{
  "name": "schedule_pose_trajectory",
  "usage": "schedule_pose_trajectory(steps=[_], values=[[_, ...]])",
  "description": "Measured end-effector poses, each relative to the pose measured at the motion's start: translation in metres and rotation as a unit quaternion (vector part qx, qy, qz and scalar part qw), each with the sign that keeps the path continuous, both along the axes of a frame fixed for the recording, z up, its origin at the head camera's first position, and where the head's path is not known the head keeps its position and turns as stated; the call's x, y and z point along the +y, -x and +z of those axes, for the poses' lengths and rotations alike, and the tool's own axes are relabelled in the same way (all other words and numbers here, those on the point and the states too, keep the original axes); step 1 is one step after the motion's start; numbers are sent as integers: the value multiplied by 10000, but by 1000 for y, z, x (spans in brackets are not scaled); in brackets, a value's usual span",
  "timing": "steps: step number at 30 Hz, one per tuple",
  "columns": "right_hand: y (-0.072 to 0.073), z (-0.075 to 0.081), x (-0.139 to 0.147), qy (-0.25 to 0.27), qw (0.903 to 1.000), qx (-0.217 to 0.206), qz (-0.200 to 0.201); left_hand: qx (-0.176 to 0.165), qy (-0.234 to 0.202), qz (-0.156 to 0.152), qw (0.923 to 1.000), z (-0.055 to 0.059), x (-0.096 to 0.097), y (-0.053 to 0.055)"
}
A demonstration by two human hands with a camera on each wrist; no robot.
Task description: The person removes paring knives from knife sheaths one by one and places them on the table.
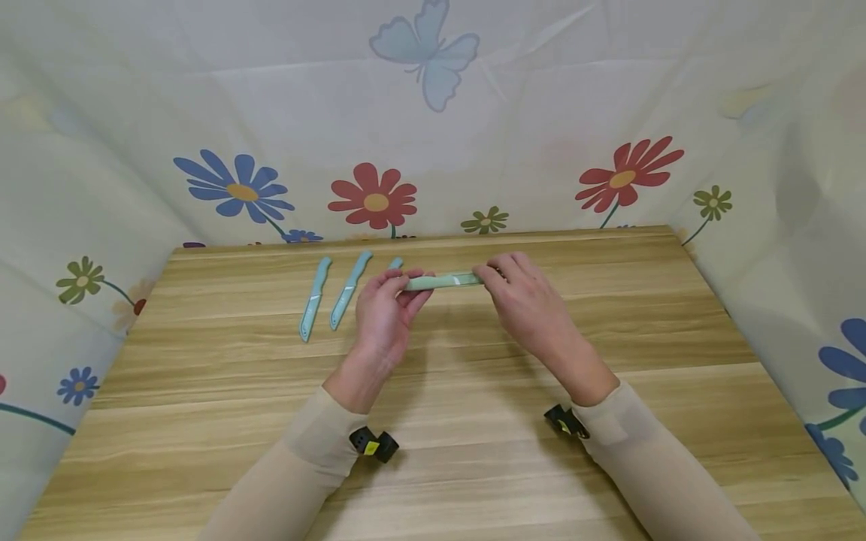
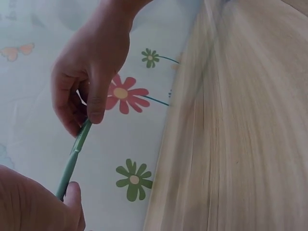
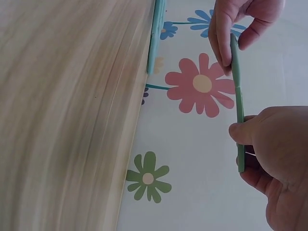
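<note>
A pale green sheathed knife (image 1: 440, 282) is held level above the table between both hands. My left hand (image 1: 384, 319) grips its handle end, thumb on one side and fingers on the other. At the sheath end, my right hand (image 1: 531, 304) pinches the tip between thumb and fingers. The right wrist view shows the green knife (image 3: 237, 98) edge-on, with the left hand (image 3: 255, 14) at the top and the right hand (image 3: 281, 154) below. Left of the hands lie light blue sheathed knives (image 1: 315, 300), one partly hidden behind my left hand.
A wood-grain table (image 1: 473, 451) spans the space below the hands. Behind it and at both sides hangs a white sheet (image 1: 528, 135) printed with flowers and a butterfly. The blue knives lie slanted, side by side, near the table's back left.
</note>
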State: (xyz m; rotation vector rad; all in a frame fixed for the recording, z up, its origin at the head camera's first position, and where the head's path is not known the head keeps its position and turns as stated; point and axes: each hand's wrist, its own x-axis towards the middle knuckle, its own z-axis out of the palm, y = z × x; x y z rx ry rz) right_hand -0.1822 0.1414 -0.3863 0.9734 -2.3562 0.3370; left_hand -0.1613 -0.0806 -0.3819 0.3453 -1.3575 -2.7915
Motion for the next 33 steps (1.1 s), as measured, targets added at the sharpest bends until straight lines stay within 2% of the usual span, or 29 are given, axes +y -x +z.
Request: schedule_pose_trajectory(steps=[4,7,9,10,12,15,18,20,21,25,28,30,31,33], values=[[0,0,0,26,10000,2,-15,88,522,105,9985,0,-2,1],[0,0,1,50,10000,-14,-17,341,1356,193,9900,1,-5,2],[0,0,1,65,10000,-10,-14,612,2103,258,9754,1,-7,2],[0,0,1,82,10000,-16,-8,774,2511,293,9644,1,-9,2],[0,0,1,98,10000,-8,-9,1113,3350,338,9350,2,-11,2],[1,1,1,114,9999,18,-18,1556,4408,337,8834,5,-14,0],[1,2,1,123,9999,43,-28,1982,5289,315,8246,8,-17,1],[1,3,2,122,9999,48,-28,2288,5859,350,7766,9,-19,2],[1,3,2,118,9999,49,-26,2461,6128,382,7500,10,-20,3],[2,3,3,99,9999,59,-38,2912,7186,417,6302,11,-22,4],[2,4,3,95,9999,84,-41,3034,7784,349,5484,12,-21,3],[2,4,3,93,9999,124,-34,3072,8061,308,5048,13,-20,2],[2,5,3,91,9998,147,-32,3085,8168,294,4866,14,-19,1],[2,6,2,77,9998,194,-31,3118,8319,269,4582,14,-18,0]])
